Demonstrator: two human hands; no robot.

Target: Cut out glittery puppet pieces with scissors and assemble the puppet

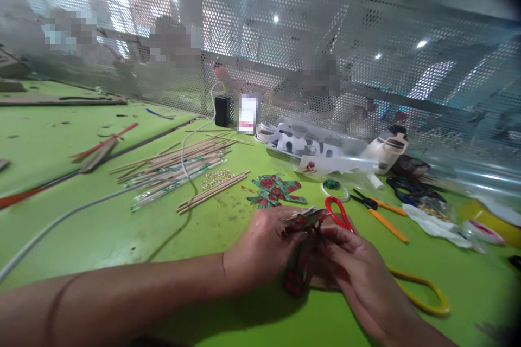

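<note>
My left hand [260,246] is closed around a dark green and red patterned cut-out [293,276], one strip of which hangs below the fingers. The fingers of my right hand [362,263] pinch together at the right side of the same cut-out; the exact contact is partly hidden. Just beyond both hands lies a small pile of similar green and red patterned pieces [275,191]. A red looped handle [337,214] shows behind my right fingers, and a yellow looped handle [427,293] lies to the right of that hand. Whatever they belong to is mostly hidden.
Thin wooden sticks [214,192] and small gold beads [220,179] lie to the left, with a white cable [101,196] crossing there. Orange-handled pliers [382,217], a white glue bottle [386,149] and a yellow tape roll [494,222] are on the right. A perforated screen [260,38] stands behind.
</note>
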